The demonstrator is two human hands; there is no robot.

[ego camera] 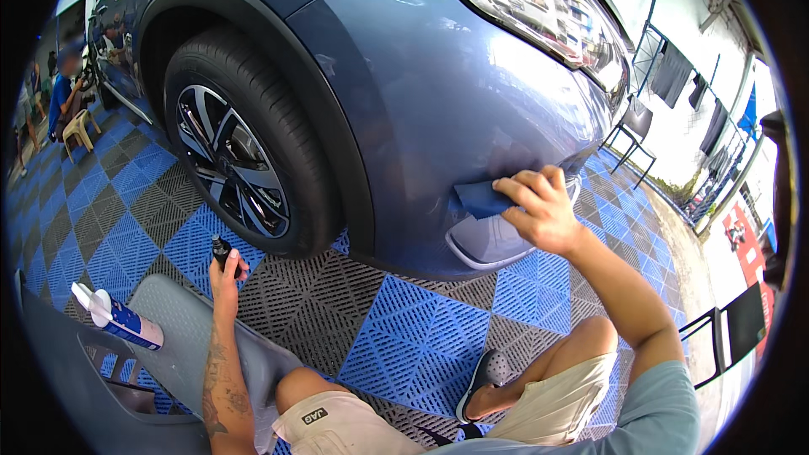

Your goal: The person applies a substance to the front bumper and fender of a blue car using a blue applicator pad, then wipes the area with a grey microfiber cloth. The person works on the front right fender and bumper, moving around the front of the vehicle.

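Note:
My right hand [539,208] holds a dark blue cloth [481,198] by its edge, against the lower corner of a blue-grey car's front bumper [430,139], just above a fog light or reflector recess [486,240]. Low at the left, in front of the tyre [253,139], my left hand [228,272] is closed around a small black bottle [220,249] with its neck upward. Its fingers are partly hidden.
Beside my left forearm, a blue-and-white bottle or canister [129,322] lies tilted on a grey plastic step or seat [183,316]. The headlight [543,6] is above. A person [61,95] sits far left by a stool [80,133]. A black chair [632,126] stands right.

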